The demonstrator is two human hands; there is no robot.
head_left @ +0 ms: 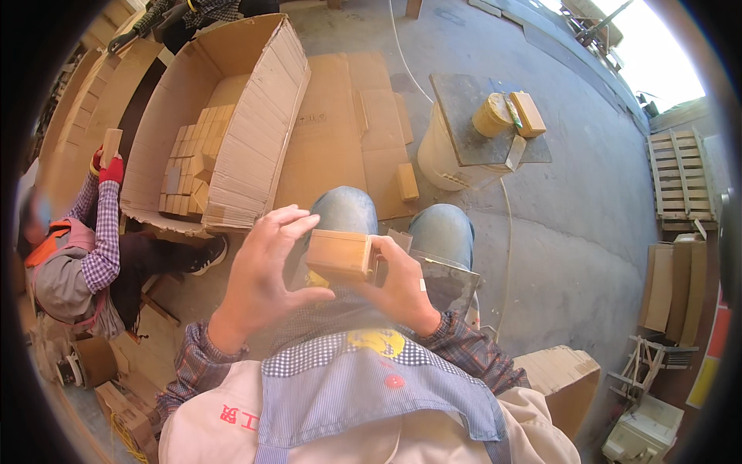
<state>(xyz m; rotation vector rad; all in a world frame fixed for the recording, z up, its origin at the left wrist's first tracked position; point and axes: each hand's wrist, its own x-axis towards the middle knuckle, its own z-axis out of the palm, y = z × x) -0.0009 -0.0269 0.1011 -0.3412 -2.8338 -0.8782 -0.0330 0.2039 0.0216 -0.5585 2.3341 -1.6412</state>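
Observation:
A small orange-brown wooden box (338, 257) is held above my lap. My right hand (400, 284) grips its right end, with the thumb and fingers around it. To the left of the box, my left hand (264, 267) is open, its fingers and thumb spread, close to the box but apparently not holding it. A brownish piece (399, 239) shows just behind my right fingers; its kind is unclear. Beside my right hand, a dark thin plate (448, 288) lies at my right thigh, partly covered.
A large carton (259, 116) with stacked wooden boxes (193, 155) stands left. Another wooden box (407, 182) sits on flattened cardboard (321, 147). A board (468, 139) on a white bucket (442, 158) bears a yellowish tub (492, 116). A co-worker (77, 263) sits left.

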